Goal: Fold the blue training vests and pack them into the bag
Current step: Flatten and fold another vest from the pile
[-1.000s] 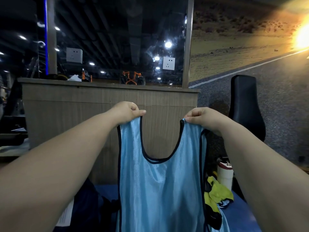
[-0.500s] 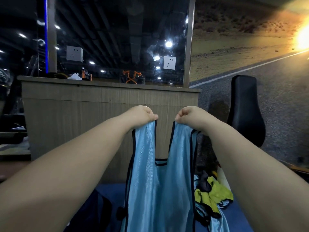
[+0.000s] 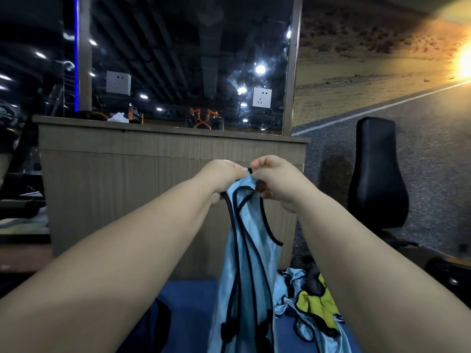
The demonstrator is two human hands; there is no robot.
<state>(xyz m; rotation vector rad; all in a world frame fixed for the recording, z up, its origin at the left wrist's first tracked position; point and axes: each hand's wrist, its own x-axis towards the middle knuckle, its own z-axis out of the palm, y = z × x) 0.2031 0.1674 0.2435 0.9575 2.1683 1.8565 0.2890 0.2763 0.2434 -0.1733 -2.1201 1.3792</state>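
Head view: the left hand and right hand touch at frame centre. Both pinch the shoulder straps of a blue vest, which hangs doubled lengthwise. More vests lie crumpled at lower right on the blue surface.

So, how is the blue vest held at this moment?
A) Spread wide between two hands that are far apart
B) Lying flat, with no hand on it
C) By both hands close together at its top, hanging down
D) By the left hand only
C: the left hand and the right hand meet at the top of the blue vest, both gripping it, and it hangs down narrow.
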